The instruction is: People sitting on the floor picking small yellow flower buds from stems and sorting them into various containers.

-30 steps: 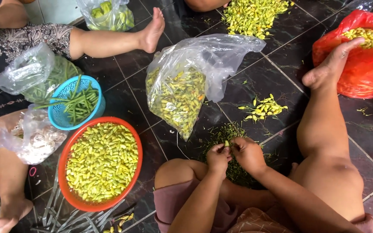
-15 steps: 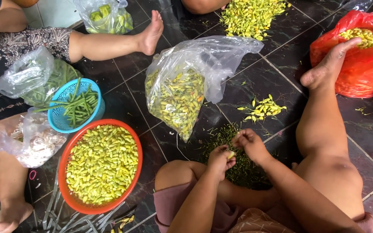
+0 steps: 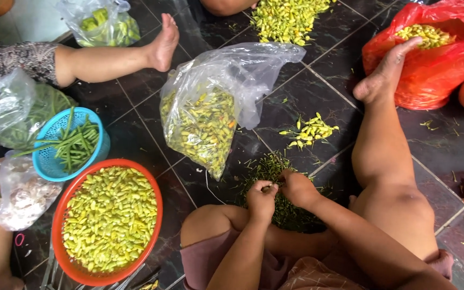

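- left hand (image 3: 261,200) and right hand (image 3: 296,188) meet over the green stem pile (image 3: 275,177) near the floor's (image 3: 135,139) bottom edge, fingertips pinched together on 1 small chili (image 3: 269,187).
- it looks light, thin and easily crushed; best held by the body while the stem is plucked.
- the clear bag (image 3: 210,107) and orange basin (image 3: 73,268) sit to the left.

Between our hands (image 3: 277,193) and the clear bag of chillies (image 3: 205,121) we see open dark floor (image 3: 296,102) ahead, with only a small yellow heap (image 3: 310,130) on it. To the left, the orange basket (image 3: 151,182) stands close; to the right, our own leg (image 3: 382,156) blocks the passage.
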